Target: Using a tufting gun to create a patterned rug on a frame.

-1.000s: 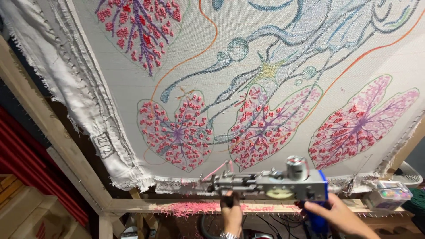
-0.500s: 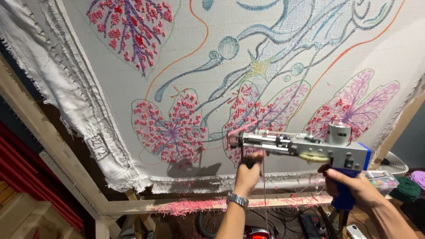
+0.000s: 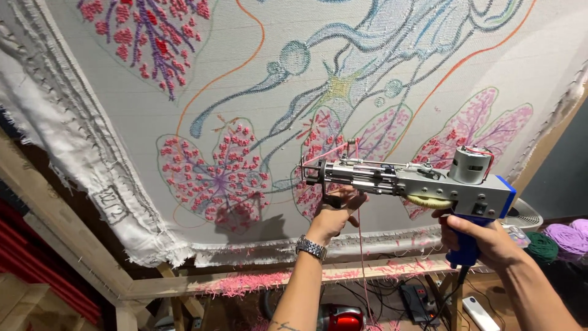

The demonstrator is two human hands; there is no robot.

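Observation:
A silver tufting gun [image 3: 398, 179] with a blue handle is held up level in front of a stretched white cloth [image 3: 245, 92]. My right hand [image 3: 481, 240] grips the blue handle at the rear. My left hand [image 3: 335, 216], with a metal watch on the wrist, holds the front grip under the barrel. The gun's needle end points left at a pink leaf shape [image 3: 321, 162] partly filled with pink tufts. A pink yarn strand [image 3: 361, 257] hangs down from the gun.
The cloth is pinned to a wooden frame [image 3: 73, 239], with pink yarn scraps along the lower bar. Green and purple yarn balls [image 3: 560, 240] sit at the right. Cables, a power strip and a red device [image 3: 340, 320] lie on the floor below.
Both hands have raised the tufting gun from below the frame's lower bar up to the pink leaf. The view has shifted closer to the cloth.

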